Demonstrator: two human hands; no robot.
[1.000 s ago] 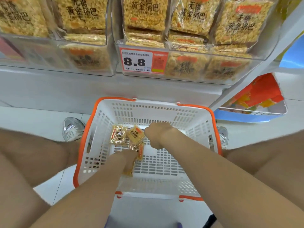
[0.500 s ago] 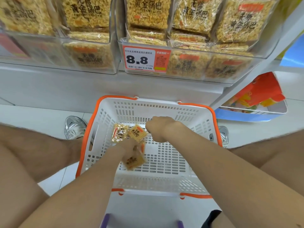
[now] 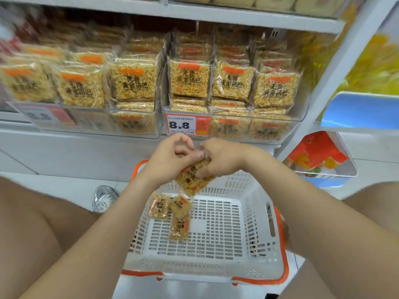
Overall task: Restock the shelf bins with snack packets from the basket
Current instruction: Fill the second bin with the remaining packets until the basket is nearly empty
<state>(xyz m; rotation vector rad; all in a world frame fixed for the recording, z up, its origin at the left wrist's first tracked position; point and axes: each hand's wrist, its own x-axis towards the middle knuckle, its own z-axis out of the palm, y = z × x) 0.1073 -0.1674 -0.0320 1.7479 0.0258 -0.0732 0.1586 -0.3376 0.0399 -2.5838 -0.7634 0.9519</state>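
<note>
Stocked shelf bins (image 3: 95,127) behind, price tag (image 3: 187,125) 8.8. Over the basket (image 3: 255,190), left hand (image 3: 170,159) and right hand (image 3: 222,158) both pinch 1 snack packet (image 3: 193,180), its long axis tilted up-right toward the right bin (image 3: 299,121) just above. 3 packets (image 3: 179,228) lie below in it.

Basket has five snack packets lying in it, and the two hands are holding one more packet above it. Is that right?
Not five. The head view shows three snack packets lying in the basket. The rest is right: the left hand and right hand hold one more packet above it.
</note>
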